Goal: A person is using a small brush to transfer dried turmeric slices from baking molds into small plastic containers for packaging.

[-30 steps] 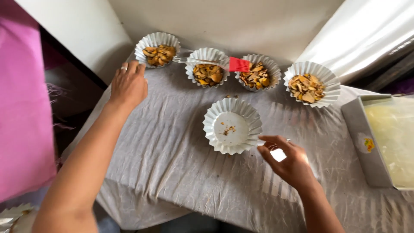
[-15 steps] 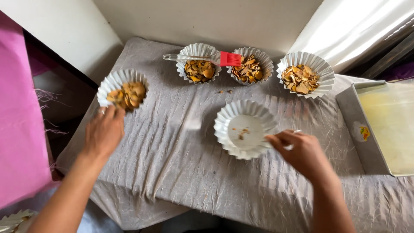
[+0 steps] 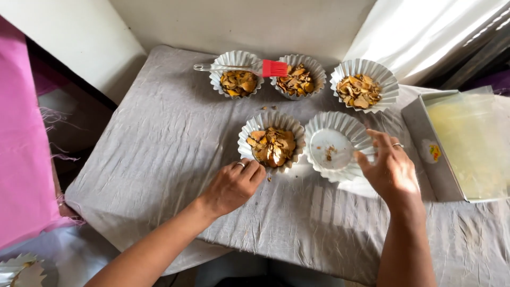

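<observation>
Count of fluted white trays: five in all, three in a row along the top of the frame, two side by side in the middle.
Count of brushes: one, a red-headed pastry brush [image 3: 273, 68] with a clear handle, lying across the rims of the top-left tray [image 3: 237, 79] and the top-middle tray [image 3: 297, 77].
Count of hands: two, both the person's own, each with a ring.
Filled trays: four hold brown and yellow chips, namely the top-left, the top-middle, the top-right tray [image 3: 364, 85] and the filled middle tray [image 3: 271, 141].
Near-empty tray: the emptied tray [image 3: 334, 144], just right of the filled middle one and touching it, holds only a few crumbs.
Left hand [image 3: 234, 185]: at the lower left rim of the filled middle tray, fingers curled onto the rim; grip closed lightly on that edge.
Right hand [image 3: 390, 170]: at the right rim of the emptied tray, fingers pinching its fluted edge; the fingertips are partly hidden by the hand's back.
Tabletop [image 3: 159, 154]: covered in wrinkled grey cloth, with a few loose crumbs between the rows.
Box [image 3: 457, 143]: at the right edge, grey-sided, lined with cloudy plastic; contents hard to make out, far end cut off.
Lower left corner: a scalloped white shape [image 3: 24, 272], cut off by the frame.
Left edge: pink fabric [image 3: 21, 143], partly out of view.
</observation>
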